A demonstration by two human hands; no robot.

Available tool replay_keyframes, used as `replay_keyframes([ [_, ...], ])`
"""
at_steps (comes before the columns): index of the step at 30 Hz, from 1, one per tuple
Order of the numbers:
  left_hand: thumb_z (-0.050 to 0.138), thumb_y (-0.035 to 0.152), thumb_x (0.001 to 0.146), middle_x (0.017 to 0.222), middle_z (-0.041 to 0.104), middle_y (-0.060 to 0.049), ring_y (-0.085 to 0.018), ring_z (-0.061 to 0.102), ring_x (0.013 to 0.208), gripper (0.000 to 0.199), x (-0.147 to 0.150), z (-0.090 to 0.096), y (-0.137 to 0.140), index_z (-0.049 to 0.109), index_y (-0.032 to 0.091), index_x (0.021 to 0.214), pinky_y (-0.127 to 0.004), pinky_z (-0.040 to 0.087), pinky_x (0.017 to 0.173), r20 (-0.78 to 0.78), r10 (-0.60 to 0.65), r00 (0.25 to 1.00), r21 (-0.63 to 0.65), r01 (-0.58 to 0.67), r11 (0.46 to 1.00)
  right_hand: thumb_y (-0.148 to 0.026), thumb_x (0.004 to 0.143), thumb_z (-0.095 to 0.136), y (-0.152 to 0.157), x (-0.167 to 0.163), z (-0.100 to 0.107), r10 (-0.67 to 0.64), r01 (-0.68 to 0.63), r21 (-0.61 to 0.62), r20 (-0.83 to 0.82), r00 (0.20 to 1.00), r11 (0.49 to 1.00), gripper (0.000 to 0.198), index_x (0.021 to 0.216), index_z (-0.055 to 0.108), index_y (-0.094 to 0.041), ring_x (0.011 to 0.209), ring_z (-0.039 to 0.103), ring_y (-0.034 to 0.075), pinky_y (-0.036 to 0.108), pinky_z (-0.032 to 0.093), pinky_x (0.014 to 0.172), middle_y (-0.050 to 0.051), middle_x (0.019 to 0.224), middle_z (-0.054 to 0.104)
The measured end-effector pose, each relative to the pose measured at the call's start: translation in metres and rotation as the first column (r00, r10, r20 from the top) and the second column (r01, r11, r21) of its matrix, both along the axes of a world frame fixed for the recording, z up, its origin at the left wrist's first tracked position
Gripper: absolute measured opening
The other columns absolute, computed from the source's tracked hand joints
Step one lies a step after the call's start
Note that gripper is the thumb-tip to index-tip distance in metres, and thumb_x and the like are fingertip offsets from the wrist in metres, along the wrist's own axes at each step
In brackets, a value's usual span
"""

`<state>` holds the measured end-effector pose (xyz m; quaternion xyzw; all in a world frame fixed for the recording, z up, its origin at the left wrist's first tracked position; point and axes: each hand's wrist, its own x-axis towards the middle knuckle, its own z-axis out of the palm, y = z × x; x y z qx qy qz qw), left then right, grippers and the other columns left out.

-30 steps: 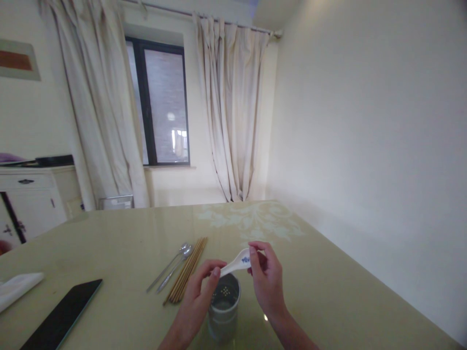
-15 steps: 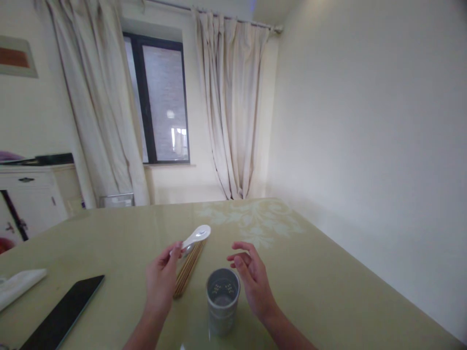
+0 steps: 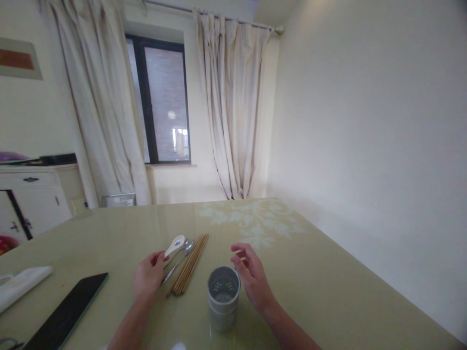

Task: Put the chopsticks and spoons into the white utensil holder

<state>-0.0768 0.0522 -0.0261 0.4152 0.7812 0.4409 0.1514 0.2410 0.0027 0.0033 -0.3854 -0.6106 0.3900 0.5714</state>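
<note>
Between the thumb and fingers of my left hand [image 3: 149, 276] is the handle of a white soup spoon [image 3: 175, 244], its bowl pointing away from me. Beside it lie metal spoons [image 3: 188, 247] with shiny bowls, partly overlapped by the white one. A bundle of wooden chopsticks [image 3: 189, 266] rests just to their right. Nearer to me stands a grey cylindrical utensil holder [image 3: 224, 301], upright, with small holes in its bottom and nothing inside. My right hand [image 3: 252, 277] hovers at the holder's right rim, fingers loosely curved and apart, holding nothing.
A dark tablet-like slab [image 3: 67, 311] and a white object [image 3: 24, 287] lie on the left of the greenish table [image 3: 328, 301]. The table's right edge runs along a white wall [image 3: 365, 146]. A white cabinet [image 3: 36, 194] stands at the far left.
My left hand has moved left and lowered the white spoon from over the chopsticks to beside the metal spoons. The chopsticks and metal spoons now show more fully. My right hand has barely moved.
</note>
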Motion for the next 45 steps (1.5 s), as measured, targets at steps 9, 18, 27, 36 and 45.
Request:
replay_keyframes([
  [9, 0.046, 0.039, 0.097, 0.104, 0.084, -0.012, -0.032, 0.077, 0.094, 0.039, 0.0, -0.006, 0.001, 0.077, 0.019, 0.11, -0.037, 0.055, 0.076, -0.18, -0.018, 0.984, -0.09, 0.002, 0.996, -0.075, 0.102, 0.046, -0.006, 0.006, 0.0, 0.18, -0.192, 0.185, 0.079, 0.981, 0.964, 0.061, 0.131, 0.065, -0.026, 0.112, 0.065, 0.028, 0.04, 0.052, 0.096, 0.01, 0.121, 0.067],
  [18, 0.041, 0.03, 0.1, 0.111, 0.08, -0.018, -0.034, 0.073, 0.104, 0.042, 0.009, -0.01, -0.003, 0.076, 0.012, 0.114, -0.041, 0.053, 0.095, -0.405, -0.12, 0.906, -0.153, 0.063, 0.986, -0.069, 0.077, 0.085, -0.005, 0.005, -0.013, 0.164, -0.3, 0.372, 0.355, 0.92, 0.878, 0.094, 0.151, 0.047, -0.024, 0.126, 0.061, 0.034, 0.046, 0.048, 0.112, 0.015, 0.137, 0.06],
  [27, 0.041, 0.033, 0.104, 0.142, 0.07, -0.012, -0.032, 0.062, 0.13, 0.043, 0.041, 0.001, -0.021, 0.071, 0.025, 0.134, -0.049, 0.048, 0.107, -0.61, -0.181, 0.771, -0.119, 0.137, 0.983, -0.035, 0.08, 0.084, 0.01, -0.016, -0.033, -0.067, -0.016, 0.259, 0.307, 0.949, 0.966, 0.091, 0.157, 0.037, -0.022, 0.139, 0.057, 0.034, 0.051, 0.042, 0.122, 0.018, 0.152, 0.056],
  [36, 0.049, 0.022, 0.101, 0.157, 0.061, -0.01, -0.03, 0.051, 0.149, 0.042, 0.068, -0.006, -0.03, 0.072, 0.028, 0.136, -0.057, 0.032, 0.125, -0.656, -0.441, 0.612, -0.144, 0.472, 0.87, -0.034, 0.08, 0.085, 0.036, -0.072, -0.029, -0.142, 0.112, 0.127, 0.264, 0.954, 0.986, 0.095, 0.161, 0.038, -0.02, 0.136, 0.063, 0.037, 0.053, 0.047, 0.118, 0.019, 0.148, 0.065],
  [45, 0.04, 0.017, 0.098, 0.129, 0.076, -0.017, -0.032, 0.068, 0.123, 0.043, 0.073, 0.023, -0.036, 0.068, 0.014, 0.131, -0.046, 0.049, 0.111, -0.591, -0.211, 0.778, 0.056, 0.301, 0.952, -0.044, 0.065, 0.099, 0.048, -0.06, -0.045, 0.108, -0.114, 0.041, 0.135, 0.985, 0.993, 0.116, 0.161, 0.038, -0.021, 0.152, 0.048, 0.037, 0.056, 0.032, 0.128, 0.02, 0.162, 0.051],
])
